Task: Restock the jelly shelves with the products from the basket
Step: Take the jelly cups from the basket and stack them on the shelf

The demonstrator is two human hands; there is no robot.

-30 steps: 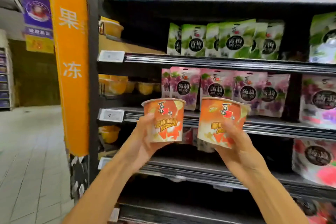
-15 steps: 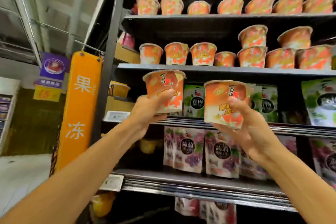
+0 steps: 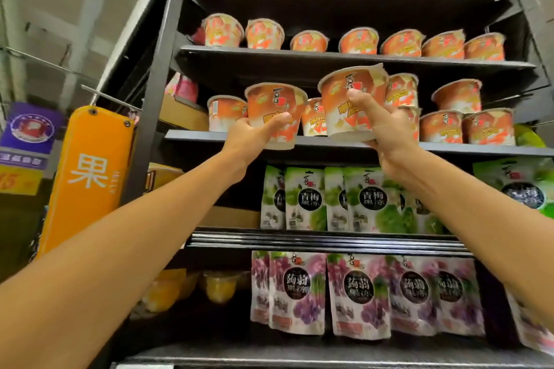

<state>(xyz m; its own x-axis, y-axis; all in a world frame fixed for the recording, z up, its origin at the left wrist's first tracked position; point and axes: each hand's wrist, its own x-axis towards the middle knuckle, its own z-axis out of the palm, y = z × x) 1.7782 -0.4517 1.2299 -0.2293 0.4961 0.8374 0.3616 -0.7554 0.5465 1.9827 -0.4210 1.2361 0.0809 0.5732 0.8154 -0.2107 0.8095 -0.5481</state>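
My left hand (image 3: 254, 136) clamps cup (image 3: 274, 115), right hand (image 3: 386, 129) clamps second cup (image 3: 349, 102), both at shelf (image 3: 479, 149) edge, 12 o'clock. Risk: nudging stocked cups (image 3: 488, 126) at 2 o'clock, toppling stack.

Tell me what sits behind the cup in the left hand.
Behind the cup held by the left hand, two matching orange cups stand on the shelf: one at its left, another at its right. Anything directly behind it is hidden.
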